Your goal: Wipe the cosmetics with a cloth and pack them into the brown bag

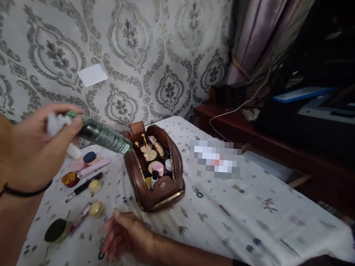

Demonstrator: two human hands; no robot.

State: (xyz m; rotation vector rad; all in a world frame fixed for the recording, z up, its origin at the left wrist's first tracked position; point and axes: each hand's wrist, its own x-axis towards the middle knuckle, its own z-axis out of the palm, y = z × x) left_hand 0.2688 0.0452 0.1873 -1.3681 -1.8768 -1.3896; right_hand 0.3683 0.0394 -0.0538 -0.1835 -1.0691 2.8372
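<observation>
My left hand [39, 143] grips a green bottle [104, 135] by its white pump end, tilted above the cloth, its base reaching the left rim of the bag. The brown bag [157, 204] stands unzipped, with several small cosmetics inside, among them a pink-capped item [157, 169] and gold-coloured pieces. My right hand [129, 235] hovers low in front of the bag, fingers apart and somewhat curled, with nothing in it. Near it on the cloth are a round cream-coloured jar [96, 209], a slim pink tube [81, 217] and a dark-lidded jar [57, 231].
More cosmetics lie left of the bag: a black pen-like item [85, 185], a pink tube [94, 167] and a red-gold jar [70, 179]. A pixelated patch [215, 159] is right of the bag. Behind are a patterned wall [141, 37] and a dark red shelf [241, 133].
</observation>
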